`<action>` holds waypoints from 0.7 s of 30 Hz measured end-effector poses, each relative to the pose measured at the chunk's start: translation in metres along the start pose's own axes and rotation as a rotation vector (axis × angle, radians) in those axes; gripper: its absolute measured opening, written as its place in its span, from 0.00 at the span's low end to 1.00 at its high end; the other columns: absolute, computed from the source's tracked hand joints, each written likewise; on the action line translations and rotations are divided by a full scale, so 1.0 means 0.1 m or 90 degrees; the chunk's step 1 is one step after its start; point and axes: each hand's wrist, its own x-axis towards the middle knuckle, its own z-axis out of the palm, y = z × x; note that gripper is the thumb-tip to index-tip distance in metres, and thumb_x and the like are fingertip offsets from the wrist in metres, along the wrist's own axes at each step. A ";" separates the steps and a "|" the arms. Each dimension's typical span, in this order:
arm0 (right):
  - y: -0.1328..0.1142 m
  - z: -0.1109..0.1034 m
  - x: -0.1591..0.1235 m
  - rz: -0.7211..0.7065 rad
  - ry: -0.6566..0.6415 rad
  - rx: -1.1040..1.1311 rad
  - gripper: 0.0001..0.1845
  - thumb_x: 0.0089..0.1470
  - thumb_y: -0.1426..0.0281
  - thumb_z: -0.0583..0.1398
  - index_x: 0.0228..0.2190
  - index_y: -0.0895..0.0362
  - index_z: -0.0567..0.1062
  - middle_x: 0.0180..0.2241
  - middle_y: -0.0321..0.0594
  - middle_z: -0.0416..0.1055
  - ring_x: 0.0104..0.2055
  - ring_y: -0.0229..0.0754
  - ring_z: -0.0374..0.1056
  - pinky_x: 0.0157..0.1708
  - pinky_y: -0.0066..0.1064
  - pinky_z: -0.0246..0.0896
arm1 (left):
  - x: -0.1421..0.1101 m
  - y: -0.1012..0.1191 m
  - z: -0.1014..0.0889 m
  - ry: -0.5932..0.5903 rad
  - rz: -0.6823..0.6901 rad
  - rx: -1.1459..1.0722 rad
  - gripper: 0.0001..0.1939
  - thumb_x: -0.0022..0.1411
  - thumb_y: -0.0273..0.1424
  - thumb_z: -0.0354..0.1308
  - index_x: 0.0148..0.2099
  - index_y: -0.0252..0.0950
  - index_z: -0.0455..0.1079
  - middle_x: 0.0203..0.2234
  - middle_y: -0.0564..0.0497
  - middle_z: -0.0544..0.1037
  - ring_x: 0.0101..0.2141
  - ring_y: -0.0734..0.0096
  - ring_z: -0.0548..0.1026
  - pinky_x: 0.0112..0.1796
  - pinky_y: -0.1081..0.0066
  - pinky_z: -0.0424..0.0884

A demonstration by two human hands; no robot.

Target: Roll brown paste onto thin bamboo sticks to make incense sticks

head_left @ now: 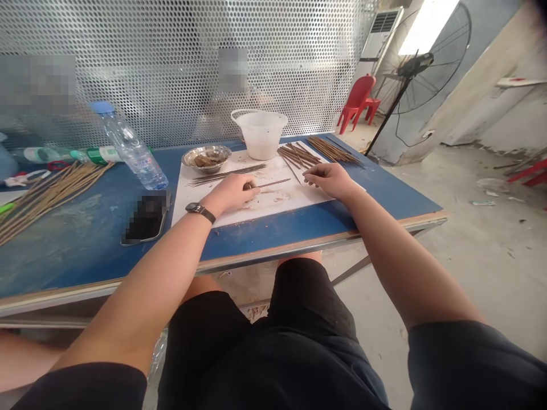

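Observation:
My left hand (233, 192), with a dark watch on its wrist, is closed on a thin dark stick (276, 183). The stick points right across a white sheet (192, 210) dusted with brown crumbs. Over the sheet's right side my right hand (330, 179) has its fingers pinched together; whether anything is between them I cannot make out. Just behind it lies a bundle of brown sticks (299, 155). Several thinner dark sticks (231, 173) lie beyond my left hand, near a metal bowl (207, 166) with brown pieces in it.
A white bucket (262, 134) stands at the back. More sticks (333, 149) lie at the back right, and long ones (64, 191) at the left. A water bottle (132, 151) and a phone (147, 219) are left of the sheet. A perforated metal screen (171, 68) rises behind the table.

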 end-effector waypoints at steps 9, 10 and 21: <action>-0.63 0.34 0.30 -0.002 -0.013 0.045 0.17 0.48 0.55 0.72 0.33 0.56 0.86 0.28 0.43 0.79 0.28 0.42 0.67 0.28 0.38 0.61 | -0.10 0.00 -0.17 -0.012 -0.061 0.050 0.13 0.69 0.44 0.58 0.37 0.40 0.74 0.40 0.44 0.84 0.34 0.58 0.78 0.31 0.63 0.65; -0.78 0.44 0.39 -0.028 -0.032 0.023 0.15 0.49 0.58 0.71 0.33 0.56 0.86 0.29 0.43 0.79 0.29 0.41 0.67 0.29 0.38 0.61 | -0.10 -0.01 -0.17 -0.006 -0.058 0.052 0.13 0.69 0.43 0.58 0.37 0.40 0.73 0.39 0.44 0.84 0.33 0.58 0.77 0.31 0.63 0.64; -1.76 1.70 1.69 -0.171 -0.129 -0.285 0.17 0.54 0.85 0.60 0.35 0.57 0.85 0.42 0.46 0.84 0.49 0.52 0.77 0.53 0.40 0.69 | -0.11 -0.28 -0.12 -0.011 -0.069 -0.023 0.12 0.66 0.42 0.59 0.35 0.41 0.71 0.32 0.49 0.83 0.29 0.62 0.76 0.29 0.65 0.64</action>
